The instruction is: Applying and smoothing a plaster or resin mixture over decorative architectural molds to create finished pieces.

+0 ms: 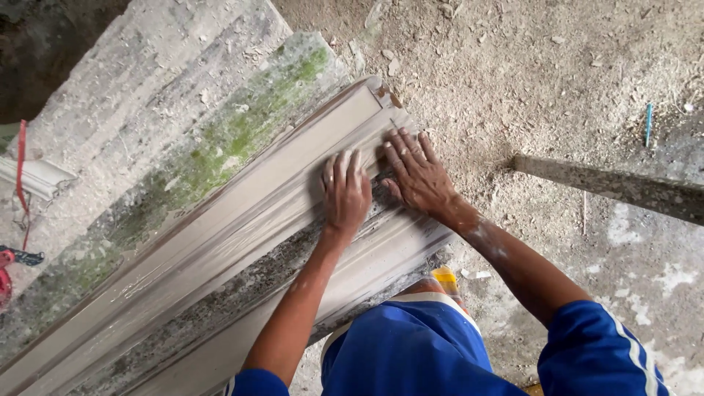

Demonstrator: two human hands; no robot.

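A: So what's going on with the hands here?

B: Both are pressed down flat on a long grey moulding (220,242), the wet cement-looking kind with grooves running its length. Left hand (346,192) has its fingers straight and close together, palm down on the profile near the far end. Not gripping anything, just laid on it.

A: And the right?

B: Right hand (418,172) is just beside the left, fingers spread a bit, also flat on the moulding's upper end. Open too, nothing held. Forearm has pale smears on it.

A: Where's the moulding sitting?

B: It runs diagonally from bottom left up to the middle, lying on a rough slab (183,147) with green moss patches on it. A second lighter strip (367,264) runs alongside, closer to the person, touching the same stack.

A: Any buckets, tubs, anything with stuff in it?

B: None I can make out. Just a dusty floor (528,73) covered in grit, a concrete edge (616,187) off to the right, something red (18,183) at the left edge, can't tell what. Person's in blue shorts (411,345).
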